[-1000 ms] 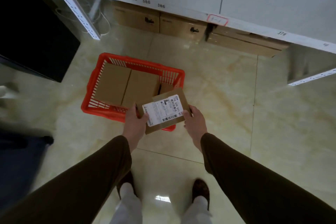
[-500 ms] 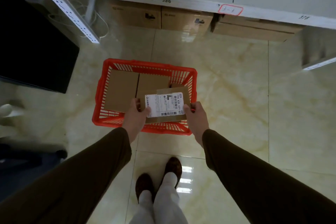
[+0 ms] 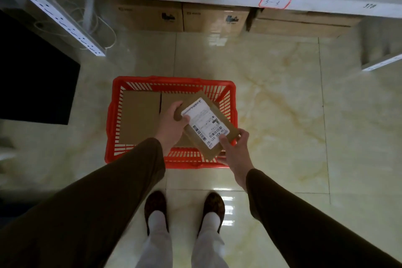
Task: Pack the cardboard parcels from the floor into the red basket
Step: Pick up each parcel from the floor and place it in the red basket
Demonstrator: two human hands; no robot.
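I have turned the flat brown cardboard parcel with white label, gripped by my left hand, touched by my open right hand, over the red plastic basket, so it can go in.

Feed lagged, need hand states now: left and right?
Left hand: grips the parcel.
Right hand: fingers straight, touching the parcel's near corner.
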